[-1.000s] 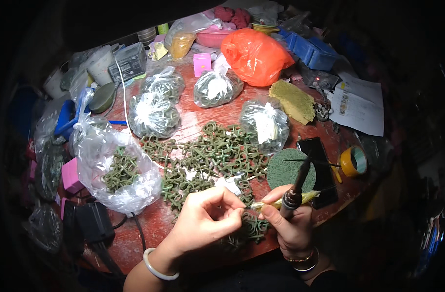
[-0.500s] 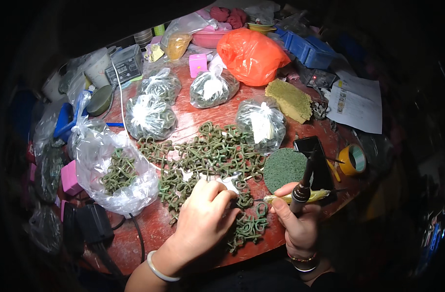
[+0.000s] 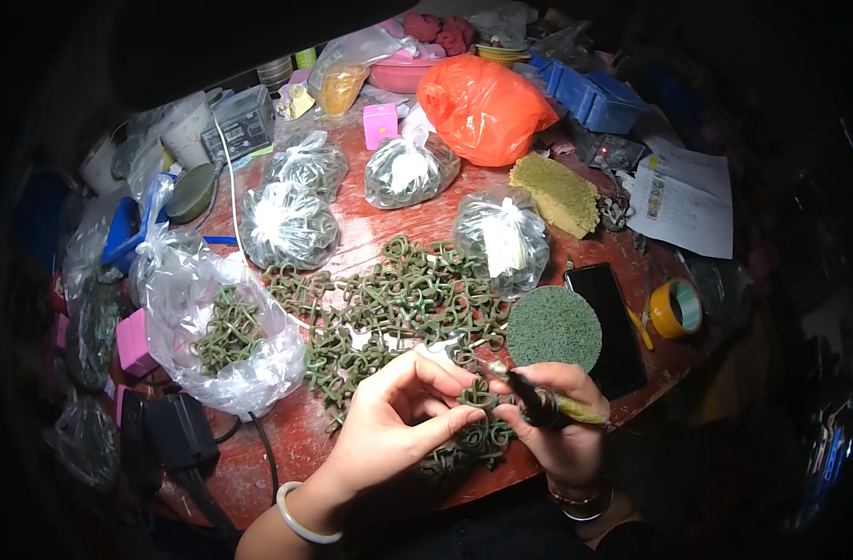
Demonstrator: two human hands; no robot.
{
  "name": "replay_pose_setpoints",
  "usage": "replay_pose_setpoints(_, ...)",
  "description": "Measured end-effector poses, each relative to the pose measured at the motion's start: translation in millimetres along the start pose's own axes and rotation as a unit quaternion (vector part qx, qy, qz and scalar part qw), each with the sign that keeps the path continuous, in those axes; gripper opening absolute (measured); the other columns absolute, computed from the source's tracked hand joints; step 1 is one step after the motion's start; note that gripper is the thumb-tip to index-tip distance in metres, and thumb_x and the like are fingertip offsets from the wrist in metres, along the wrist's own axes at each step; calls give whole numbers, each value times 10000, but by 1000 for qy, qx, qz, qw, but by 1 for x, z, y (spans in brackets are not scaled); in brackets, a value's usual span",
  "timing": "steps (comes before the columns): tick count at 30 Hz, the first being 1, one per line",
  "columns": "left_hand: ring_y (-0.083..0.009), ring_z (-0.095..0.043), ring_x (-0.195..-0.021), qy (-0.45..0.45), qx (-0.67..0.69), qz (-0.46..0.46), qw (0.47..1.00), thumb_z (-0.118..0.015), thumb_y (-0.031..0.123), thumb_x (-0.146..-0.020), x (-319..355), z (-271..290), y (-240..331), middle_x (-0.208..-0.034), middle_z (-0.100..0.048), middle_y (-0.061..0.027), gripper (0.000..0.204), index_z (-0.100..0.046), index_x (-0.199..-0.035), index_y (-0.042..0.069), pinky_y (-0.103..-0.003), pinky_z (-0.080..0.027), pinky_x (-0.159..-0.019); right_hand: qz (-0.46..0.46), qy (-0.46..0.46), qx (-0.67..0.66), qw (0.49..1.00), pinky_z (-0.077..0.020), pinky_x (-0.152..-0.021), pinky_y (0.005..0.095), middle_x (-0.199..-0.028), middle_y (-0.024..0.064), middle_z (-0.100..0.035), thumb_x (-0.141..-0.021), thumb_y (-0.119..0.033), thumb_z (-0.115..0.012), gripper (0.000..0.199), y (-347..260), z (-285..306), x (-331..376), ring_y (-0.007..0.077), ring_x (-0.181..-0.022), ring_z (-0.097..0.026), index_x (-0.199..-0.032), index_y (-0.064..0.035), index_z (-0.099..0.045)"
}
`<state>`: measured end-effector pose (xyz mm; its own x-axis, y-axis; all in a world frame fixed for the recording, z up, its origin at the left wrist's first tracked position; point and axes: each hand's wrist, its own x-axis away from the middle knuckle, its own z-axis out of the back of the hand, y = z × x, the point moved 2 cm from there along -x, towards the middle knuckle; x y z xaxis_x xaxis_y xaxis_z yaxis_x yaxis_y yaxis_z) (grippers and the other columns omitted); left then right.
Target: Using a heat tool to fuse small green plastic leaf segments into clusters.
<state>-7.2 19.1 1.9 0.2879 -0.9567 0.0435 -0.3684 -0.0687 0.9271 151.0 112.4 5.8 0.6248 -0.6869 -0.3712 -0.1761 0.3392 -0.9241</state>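
My left hand [image 3: 403, 415] pinches a small green ring-shaped piece [image 3: 480, 396] between thumb and fingers, above the front of the pile. Close beside it, my right hand [image 3: 565, 425] is closed round a dark pen-like tool resembling a soldering iron [image 3: 537, 403] and a slim tool with a yellow handle [image 3: 580, 411]. The dark tool's pale tip is near the held ring; contact between them is unclear. Many similar green rings [image 3: 417, 289] lie heaped beyond my hands, and a smaller heap lies partly hidden below them. A round green pad [image 3: 554, 329] rests beyond my right hand.
An open clear bag [image 3: 226, 341] of rings sits at left. Tied clear bags [image 3: 289, 224] stand behind the pile. A phone [image 3: 606, 322] and yellow tape roll [image 3: 675, 308] lie right. An orange-red bag [image 3: 482, 107], yellow-green sponge [image 3: 555, 194] and paper sheet [image 3: 683, 199] are farther back.
My left hand has lifted a ring from the pile and moved slightly right. My right hand has moved closer to it, tilting the dark tool's pale tip toward the ring.
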Motion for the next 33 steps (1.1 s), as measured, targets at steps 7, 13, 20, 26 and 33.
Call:
replay_pose_setpoints(7,-182,-627,-959,-84,76,63,992,-662,-90,-807,1,0,1,-1097,-578,-164,198,-513,-919,-23,-280,-555,-855,-39,14,-2,999,-507,-802,267,-1031,122,-658,-814,45,-673,264,1,2,-3,142,-912,-635,-1060,23,-581)
replay_pose_setpoints(13,-135,-598,-992,21,-45,-52,997,-690,-93,-777,0,-5,2,-998,-560,-88,286,-487,-942,22,-212,-542,-739,-46,92,-30,994,-498,-710,251,-855,74,-621,-778,61,-693,206,-11,9,-1,122,-772,-609,-939,-1,-581)
replay_pose_setpoints(20,-187,-619,-989,-18,-16,-25,999,-648,-136,-780,-1,-2,1,-1057,-608,-185,321,-440,-970,17,-287,-563,-789,86,50,94,991,-458,-659,244,-852,93,-605,-767,82,-679,234,-6,10,-8,144,-747,-583,-967,-5,-596)
replay_pose_setpoints(26,-200,-595,-1077,-33,86,31,995,-621,-111,-820,0,1,4,-1129,-569,-131,335,-512,-1122,-17,-301,-530,-908,4,6,-89,996,-470,-680,258,-850,90,-612,-762,95,-674,233,-1,11,-3,149,-750,-585,-955,-8,-595)
replay_pose_setpoints(33,-221,-620,-1026,-28,61,29,997,-625,-68,-838,-1,3,2,-1110,-613,-155,361,-545,-1188,-40,-329,-546,-842,-15,117,-47,992,-451,-669,243,-833,70,-609,-752,102,-689,218,2,9,-2,123,-748,-570,-913,-10,-594)
